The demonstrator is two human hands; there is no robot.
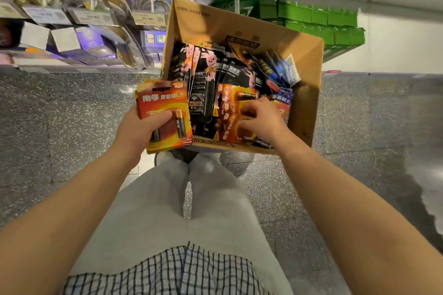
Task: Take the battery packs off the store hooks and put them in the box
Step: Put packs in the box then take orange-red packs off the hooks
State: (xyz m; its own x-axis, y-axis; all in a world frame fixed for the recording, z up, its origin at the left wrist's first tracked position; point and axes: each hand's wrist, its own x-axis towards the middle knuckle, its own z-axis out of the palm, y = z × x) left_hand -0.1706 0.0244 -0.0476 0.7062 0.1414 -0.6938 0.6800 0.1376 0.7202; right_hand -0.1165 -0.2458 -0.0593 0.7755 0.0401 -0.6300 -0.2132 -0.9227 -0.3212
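Battery packs (165, 112): a red-orange stack is gripped in the left hand (139, 129), fingers curled across the front and thumb behind, cards upright with the long axis running away from the body. The stack hangs at the box's (309, 93) near-left corner, partly over the rim. Open box lies just right of and beyond that hand, so the drop looks like a short shift right; left hand is the one to do it. Right hand (261, 120) is already inside the box, fingers bent down onto the orange packs (230, 115) on top of the pile; can't tell whether it pinches one or just presses. Black packs (203, 84) fill the far-left part.
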